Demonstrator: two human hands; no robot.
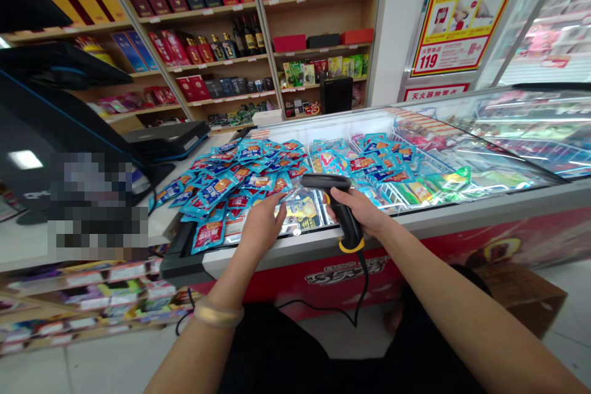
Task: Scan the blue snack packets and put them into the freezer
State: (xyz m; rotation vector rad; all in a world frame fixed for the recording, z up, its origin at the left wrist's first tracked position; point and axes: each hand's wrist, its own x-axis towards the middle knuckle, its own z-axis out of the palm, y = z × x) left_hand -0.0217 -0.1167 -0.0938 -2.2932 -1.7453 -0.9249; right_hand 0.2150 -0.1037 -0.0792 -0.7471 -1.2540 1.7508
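My right hand (357, 206) is wrapped round the grip of a black and yellow barcode scanner (327, 181), its head pointing left over the chest freezer's glass top. A black cable hangs from the scanner's handle. My left hand (264, 221) is open, fingers and thumb apart, and no object shows in it. It is at the right edge of a heap of small blue and red snack packets (221, 188) on the freezer lid. A smaller pile of similar packets (381, 157) lies farther right, beyond the scanner.
The freezer (443, 215) holds wire baskets of packaged goods under glass. At left stands a counter with a dark checkout terminal (60, 117). Shelves of boxes and bottles (231, 43) line the back. A cardboard box (521, 295) sits on the floor at right.
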